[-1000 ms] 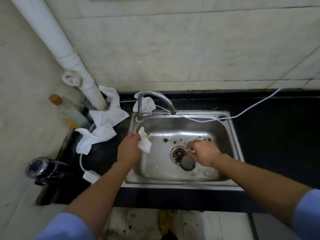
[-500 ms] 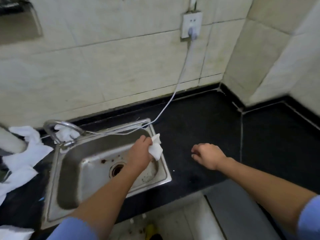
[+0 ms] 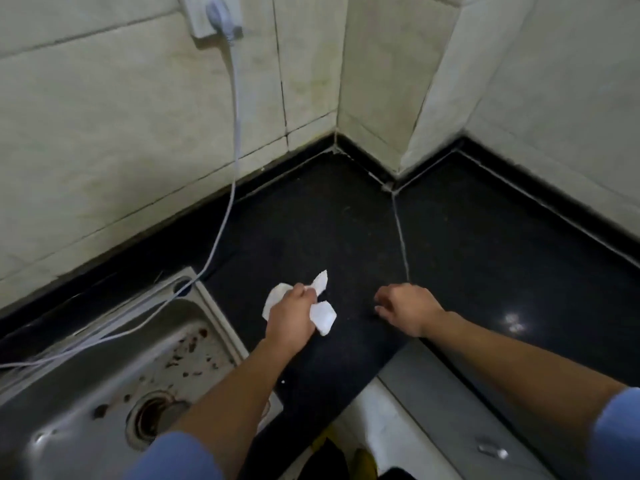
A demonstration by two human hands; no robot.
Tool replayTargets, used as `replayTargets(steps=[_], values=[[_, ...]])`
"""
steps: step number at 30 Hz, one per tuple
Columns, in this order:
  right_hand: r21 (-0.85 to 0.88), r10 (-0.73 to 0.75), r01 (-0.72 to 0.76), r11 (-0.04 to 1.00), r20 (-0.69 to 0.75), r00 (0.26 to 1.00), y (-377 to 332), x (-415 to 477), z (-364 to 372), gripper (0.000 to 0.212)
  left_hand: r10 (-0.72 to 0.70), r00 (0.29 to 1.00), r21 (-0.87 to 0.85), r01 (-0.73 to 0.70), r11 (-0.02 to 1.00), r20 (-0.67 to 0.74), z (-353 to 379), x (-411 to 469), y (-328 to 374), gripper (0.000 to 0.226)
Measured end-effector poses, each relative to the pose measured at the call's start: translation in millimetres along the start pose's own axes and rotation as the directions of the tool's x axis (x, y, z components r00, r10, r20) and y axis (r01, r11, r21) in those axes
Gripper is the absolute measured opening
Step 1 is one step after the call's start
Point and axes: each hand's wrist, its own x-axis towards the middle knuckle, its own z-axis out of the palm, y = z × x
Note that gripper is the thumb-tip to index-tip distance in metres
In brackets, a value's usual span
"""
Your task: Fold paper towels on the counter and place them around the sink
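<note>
My left hand (image 3: 292, 315) grips a crumpled white paper towel (image 3: 323, 315) over the black counter (image 3: 346, 237), just right of the steel sink (image 3: 204, 299). White corners of the towel stick out above, left and right of my fingers. My right hand (image 3: 405, 306) hovers low over the counter about a hand's width to the right, fingers loosely curled and holding nothing. The sink's stained basin and drain (image 3: 152, 419) lie at the lower left.
A white cable (image 3: 230, 188) runs from a wall plug (image 3: 220, 15) down across the sink's back rim. Tiled walls form an inner corner behind the counter. A grey cabinet front with a metal handle (image 3: 491, 450) sits below the counter's edge.
My view swung right from the sink to the counter corner. My left hand carried the towel out of the basin onto the counter. My right hand left the drain and moved right.
</note>
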Motion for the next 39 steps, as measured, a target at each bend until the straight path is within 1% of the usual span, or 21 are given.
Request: replayTargets(steps=[4, 6, 8, 10, 12, 13, 14, 16, 17, 18, 20, 21, 23, 26, 27, 28, 29, 31, 34, 36, 39], values=[[0.016, 0.011, -0.011, 1.0, 0.038, 0.999, 1, 15, 17, 0.027, 0.056, 0.95, -0.054, -0.042, 0.998, 0.306, 29, -4, -13, 0.055], [0.028, 0.02, -0.022, 0.999, 0.073, 0.997, 0, 23, 19, 0.026, 0.083, 0.94, -0.124, -0.044, 0.991, 0.331, 26, -7, -20, 0.058], [0.057, 0.03, -0.035, 0.998, 0.093, 0.995, -2, 34, 16, 0.024, 0.053, 0.964, -0.217, 0.005, 0.976, 0.259, 19, -4, -27, 0.051], [0.101, 0.045, -0.054, 0.993, 0.09, 0.995, -7, 48, 9, 0.023, -0.07, 0.995, -0.255, 0.087, 0.963, 0.076, 7, 4, -35, 0.04], [0.182, 0.076, -0.087, 0.979, 0.064, 0.995, -17, 65, 2, 0.026, -0.252, 0.963, -0.238, 0.225, 0.945, -0.091, -3, 17, -45, 0.031], [0.234, 0.1, -0.108, 0.966, 0.045, 0.994, -24, 75, -1, 0.03, -0.342, 0.932, -0.219, 0.311, 0.925, -0.12, -6, 23, -50, 0.029], [0.289, 0.132, -0.135, 0.948, 0.03, 0.991, -30, 85, -2, 0.035, -0.43, 0.897, -0.194, 0.406, 0.893, -0.105, -8, 29, -57, 0.03], [0.409, 0.188, -0.191, 0.892, 0.047, 0.981, -43, 106, 1, 0.049, -0.579, 0.815, -0.185, 0.571, 0.8, 0.015, -4, 38, -68, 0.037], [0.467, 0.2, -0.214, 0.858, 0.079, 0.977, -48, 115, 5, 0.056, -0.612, 0.788, -0.207, 0.611, 0.764, 0.067, 0, 40, -72, 0.038], [0.516, 0.2, -0.233, 0.824, 0.12, 0.972, -53, 124, 10, 0.06, -0.618, 0.781, -0.258, 0.618, 0.743, 0.09, 4, 41, -73, 0.035], [0.602, 0.182, -0.262, 0.754, 0.192, 0.965, -57, 134, 20, 0.062, -0.591, 0.804, -0.396, 0.565, 0.724, 0.066, 11, 40, -69, 0.016], [0.647, 0.177, -0.277, 0.711, 0.216, 0.96, -57, 135, 24, 0.061, -0.579, 0.814, -0.448, 0.535, 0.716, 0.047, 13, 38, -64, 0.009], [0.733, 0.191, -0.291, 0.615, 0.219, 0.957, -50, 132, 24, 0.05, -0.581, 0.814, -0.528, 0.496, 0.689, 0.007, 11, 35, -54, 0.014], [0.861, 0.247, -0.27, 0.431, 0.176, 0.953, -28, 130, 9, 0.02, -0.653, 0.757, -0.665, 0.469, 0.58, -0.035, 2, 38, -45, 0.016], [0.886, 0.26, -0.266, 0.379, 0.174, 0.95, -20, 132, 2, 0.016, -0.673, 0.738, -0.695, 0.463, 0.55, -0.041, -1, 40, -42, 0.017], [0.897, 0.266, -0.261, 0.357, 0.17, 0.949, -13, 135, -5, 0.017, -0.686, 0.727, -0.716, 0.455, 0.529, -0.044, -3, 44, -40, 0.018], [0.895, 0.27, -0.249, 0.371, 0.152, 0.951, -8, 140, -11, 0.021, -0.691, 0.722, -0.732, 0.447, 0.515, -0.045, -5, 49, -37, 0.019], [0.865, 0.287, -0.201, 0.461, 0.069, 0.955, 0, 154, -19, 0.028, -0.706, 0.706, -0.753, 0.438, 0.492, -0.051, -8, 63, -34, 0.023], [0.795, 0.297, -0.147, 0.589, -0.044, 0.954, 4, 179, -27, 0.021, -0.737, 0.67, -0.746, 0.443, 0.498, -0.094, -15, 85, -36, 0.022], [0.736, 0.291, -0.139, 0.662, -0.081, 0.953, 3, 194, -30, 0.023, -0.742, 0.661, -0.72, 0.461, 0.518, -0.111, -18, 98, -42, 0.021], [0.753, 0.283, -0.17, 0.636, -0.023, 0.959, 3, 208, -28, 0.033, -0.755, 0.65, -0.689, 0.508, 0.518, -0.088, -16, 106, -54, 0.031]])
